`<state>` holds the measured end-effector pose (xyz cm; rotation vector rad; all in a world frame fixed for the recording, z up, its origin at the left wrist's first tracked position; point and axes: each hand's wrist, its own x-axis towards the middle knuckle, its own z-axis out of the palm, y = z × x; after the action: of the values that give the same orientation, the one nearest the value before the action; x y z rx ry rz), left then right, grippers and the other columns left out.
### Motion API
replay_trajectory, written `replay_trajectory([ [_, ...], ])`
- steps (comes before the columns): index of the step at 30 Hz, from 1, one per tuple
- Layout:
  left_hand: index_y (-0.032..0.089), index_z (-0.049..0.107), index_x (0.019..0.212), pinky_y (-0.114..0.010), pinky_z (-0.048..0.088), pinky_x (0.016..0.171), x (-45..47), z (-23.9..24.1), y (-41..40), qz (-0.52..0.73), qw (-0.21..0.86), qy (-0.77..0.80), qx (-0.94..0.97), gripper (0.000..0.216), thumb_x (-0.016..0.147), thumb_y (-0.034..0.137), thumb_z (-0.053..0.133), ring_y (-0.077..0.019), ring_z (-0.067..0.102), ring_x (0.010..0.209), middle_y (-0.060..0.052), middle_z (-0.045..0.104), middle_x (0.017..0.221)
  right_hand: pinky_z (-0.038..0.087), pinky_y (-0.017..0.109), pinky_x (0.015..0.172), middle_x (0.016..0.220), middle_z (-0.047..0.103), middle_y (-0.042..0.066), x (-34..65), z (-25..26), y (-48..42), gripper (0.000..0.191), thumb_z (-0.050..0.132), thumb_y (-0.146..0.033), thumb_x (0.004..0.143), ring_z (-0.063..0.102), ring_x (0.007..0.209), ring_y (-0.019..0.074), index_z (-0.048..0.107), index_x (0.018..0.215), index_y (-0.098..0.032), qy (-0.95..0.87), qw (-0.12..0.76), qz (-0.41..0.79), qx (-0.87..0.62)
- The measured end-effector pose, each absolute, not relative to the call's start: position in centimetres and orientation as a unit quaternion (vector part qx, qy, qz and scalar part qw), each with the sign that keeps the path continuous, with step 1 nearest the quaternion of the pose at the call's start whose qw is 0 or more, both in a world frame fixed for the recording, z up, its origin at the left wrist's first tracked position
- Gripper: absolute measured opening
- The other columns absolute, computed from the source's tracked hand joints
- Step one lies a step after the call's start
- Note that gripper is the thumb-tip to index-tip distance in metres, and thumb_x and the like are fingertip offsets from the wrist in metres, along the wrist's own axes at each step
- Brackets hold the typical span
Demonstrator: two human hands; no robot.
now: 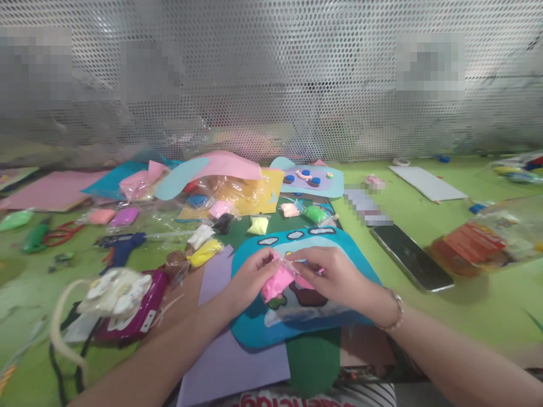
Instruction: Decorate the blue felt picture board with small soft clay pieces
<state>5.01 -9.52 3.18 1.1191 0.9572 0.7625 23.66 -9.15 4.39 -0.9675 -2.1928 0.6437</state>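
Note:
Between my two hands is a small clear packet of bright pink modelling clay [276, 282]. My left hand [257, 277] grips it from the left, thumb on top. The fingers of my right hand [324, 274] pinch its upper right edge; a bracelet circles that wrist. Both hands are over a blue rounded foam sheet [250, 328] decorated with white clouds outlined in dark, a dark red shape [309, 296] and a green patch. My right hand partly hides the picture, including another pink piece.
Clay packets, including a yellow one [205, 252] and a green one [316, 213], lie behind the sheet. Left are a glue gun [123, 249], red scissors [63, 233] and a purple box [148, 305]. Right are a phone [411, 257] and a snack bag [479, 240]. A perforated metal panel [271, 73] stands behind.

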Motion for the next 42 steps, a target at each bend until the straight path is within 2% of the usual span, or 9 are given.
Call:
replay_trajectory([
  [3,0.018,0.048,0.086,-0.023,0.047,0.048,5.0,3.3,-9.6,0.328,0.662,0.430,0.519,0.032,0.077,0.048,0.056,-0.0101,0.052,0.053,0.003,0.050,0.069,0.035,0.020,0.048,0.064,0.059,-0.001,23.4,4.4,-9.0,0.019,0.048,-0.025,0.087,0.044,0.050,0.0073,0.064,0.096,-0.018,-0.816,0.310,0.292,-0.392],
  [6,0.017,0.050,0.083,-0.020,0.042,0.051,4.9,3.4,-9.6,0.330,0.620,0.424,0.572,0.027,0.079,0.043,0.055,-0.0094,0.049,0.058,0.003,0.048,0.070,0.028,0.020,0.043,0.053,0.044,-0.005,23.2,4.5,-9.1,0.023,0.047,-0.031,0.088,0.033,0.045,0.0069,0.063,0.098,-0.018,-0.787,0.294,0.349,-0.416],
  [11,0.016,0.052,0.078,-0.021,0.036,0.059,4.8,3.8,-9.6,0.332,0.529,0.434,0.649,0.020,0.082,0.035,0.051,-0.0108,0.044,0.065,0.002,0.047,0.070,0.020,0.020,0.040,0.050,0.028,-0.007,22.9,4.6,-9.0,0.026,0.050,-0.035,0.086,0.025,0.044,0.0064,0.065,0.098,-0.018,-0.733,0.292,0.429,-0.439],
  [17,0.016,0.056,0.084,-0.023,0.037,0.062,4.6,3.6,-9.6,0.322,0.515,0.428,0.669,0.021,0.083,0.036,0.049,-0.0131,0.048,0.068,0.000,0.055,0.076,0.018,0.020,0.039,0.050,0.034,-0.006,23.0,4.2,-8.7,0.030,0.049,-0.039,0.086,0.024,0.044,0.0059,0.066,0.099,-0.018,-0.711,0.286,0.479,-0.427],
  [22,0.016,0.060,0.092,-0.025,0.039,0.064,4.5,3.3,-9.5,0.307,0.456,0.442,0.709,0.027,0.084,0.039,0.049,-0.0161,0.052,0.073,-0.003,0.060,0.080,0.020,0.019,0.039,0.054,0.034,-0.006,23.0,4.4,-8.9,0.028,0.046,-0.033,0.088,0.023,0.046,0.0058,0.063,0.104,-0.017,-0.721,0.276,0.482,-0.414],
  [29,0.018,0.061,0.088,-0.025,0.038,0.068,4.7,3.2,-9.8,0.291,0.384,0.439,0.758,0.025,0.086,0.037,0.045,-0.0159,0.052,0.074,-0.003,0.060,0.080,0.028,0.020,0.047,0.065,0.043,-0.002,23.5,5.1,-9.0,0.023,0.043,-0.030,0.088,0.031,0.055,0.0080,0.063,0.095,-0.019,-0.755,0.239,0.468,-0.392],
  [33,0.018,0.062,0.089,-0.026,0.038,0.070,4.7,3.3,-9.8,0.288,0.382,0.434,0.764,0.025,0.086,0.037,0.045,-0.0162,0.052,0.075,-0.003,0.060,0.080,0.029,0.021,0.049,0.062,0.043,-0.003,23.6,5.6,-9.0,0.022,0.043,-0.025,0.087,0.032,0.056,0.0082,0.064,0.092,-0.019,-0.771,0.219,0.465,-0.378],
  [39,0.018,0.059,0.092,-0.024,0.038,0.068,4.2,3.7,-9.4,0.348,0.446,0.449,0.692,0.025,0.086,0.038,0.045,-0.0161,0.051,0.076,-0.002,0.059,0.084,0.026,0.020,0.045,0.054,0.029,-0.007,23.8,5.1,-8.9,0.019,0.053,-0.031,0.083,0.028,0.047,0.0073,0.062,0.095,-0.020,-0.744,0.332,0.374,-0.443],
  [42,0.018,0.056,0.092,-0.023,0.038,0.065,4.0,3.6,-9.2,0.378,0.475,0.459,0.648,0.024,0.086,0.039,0.046,-0.0149,0.050,0.074,-0.001,0.056,0.081,0.027,0.020,0.046,0.053,0.030,-0.007,23.8,4.9,-8.9,0.019,0.055,-0.034,0.082,0.030,0.047,0.0074,0.061,0.094,-0.021,-0.759,0.328,0.334,-0.453],
])
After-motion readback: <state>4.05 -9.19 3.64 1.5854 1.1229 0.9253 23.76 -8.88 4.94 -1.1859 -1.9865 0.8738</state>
